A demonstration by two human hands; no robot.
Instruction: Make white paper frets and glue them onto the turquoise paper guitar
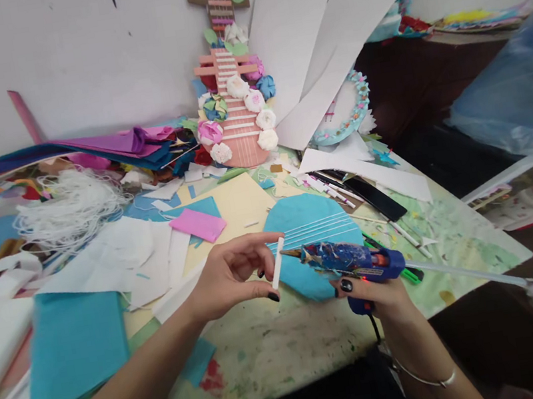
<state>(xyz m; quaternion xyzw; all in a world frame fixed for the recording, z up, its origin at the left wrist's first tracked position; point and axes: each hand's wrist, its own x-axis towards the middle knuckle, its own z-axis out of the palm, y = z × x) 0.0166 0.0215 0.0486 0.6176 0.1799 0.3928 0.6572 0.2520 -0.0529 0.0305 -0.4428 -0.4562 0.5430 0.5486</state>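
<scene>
Between the thumb and fingers of my left hand is a short white strip, held nearly upright by its ends. My right hand grips a blue hot glue gun. The gun's nozzle points left and meets or nearly meets the strip's face. A long clear glue stick sticks out of the gun's back end. Behind and below both hands lies a round turquoise piece with several white strings stretched across it. The gun and my hands cover part of that piece.
A pink lute-shaped craft with paper flowers leans on the wall. White string, turquoise paper and a pink packet lie left. A black phone-like object and a green cutter lie right. The table edge is at right.
</scene>
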